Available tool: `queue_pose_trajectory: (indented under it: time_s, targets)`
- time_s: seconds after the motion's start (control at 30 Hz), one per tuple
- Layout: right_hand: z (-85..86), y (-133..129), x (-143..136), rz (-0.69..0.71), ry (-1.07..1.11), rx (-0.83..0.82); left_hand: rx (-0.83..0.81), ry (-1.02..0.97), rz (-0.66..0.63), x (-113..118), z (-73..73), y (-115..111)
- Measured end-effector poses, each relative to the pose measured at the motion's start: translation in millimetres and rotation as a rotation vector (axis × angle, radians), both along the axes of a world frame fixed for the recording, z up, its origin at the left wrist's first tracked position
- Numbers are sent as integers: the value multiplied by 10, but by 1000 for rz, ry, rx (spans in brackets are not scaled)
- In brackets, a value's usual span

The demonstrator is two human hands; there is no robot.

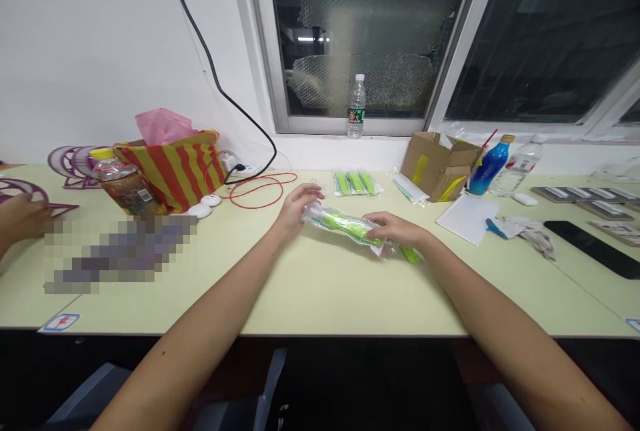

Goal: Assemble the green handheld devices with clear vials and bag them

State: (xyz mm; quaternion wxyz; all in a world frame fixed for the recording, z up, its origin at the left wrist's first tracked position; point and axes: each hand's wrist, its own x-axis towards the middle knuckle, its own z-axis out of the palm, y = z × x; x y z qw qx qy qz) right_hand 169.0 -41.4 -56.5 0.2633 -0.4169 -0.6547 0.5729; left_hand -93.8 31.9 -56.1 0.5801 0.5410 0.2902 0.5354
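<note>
A clear plastic packet [340,223] with bright green, long-shaped pieces inside lies slantwise between my hands, just above or on the table. My left hand [296,209] has its fingers curled at the packet's left end. On the right part of the packet, my right hand [395,227] grips from above, thumb and fingers closed on the plastic. Another green piece [409,254] sticks out beneath the right hand; whether it belongs to the packet I cannot tell. Farther back, a flat clear pack [355,183] holds several similar green pieces side by side.
Behind stand an open cardboard box [425,164], a blue bottle [493,164] and a water bottle [356,111] on the sill. A striped bag [187,174], red cable [250,205] and drink bottle [125,184] are left. Another person's hand [23,221] holds a purple frame.
</note>
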Motion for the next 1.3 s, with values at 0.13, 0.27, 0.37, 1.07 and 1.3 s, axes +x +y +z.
queue_pose_trajectory:
  time_s: [0.13,0.27,0.37,1.07,1.3]
  targets:
    - [35,-9,18,-7,-8,42,121,92,40,-4,-44,15]
    - [39,4,45,-28,-37,75,169,144,64,-22,-80,38]
    - [30,16,55,-29,-47,77,189,168,63,-29,-96,44]
    - [13,23,80,-16,-42,110,202,184,57,-28,-112,26]
    - [21,9,70,-43,-75,134,153,143,55,-18,-119,39]
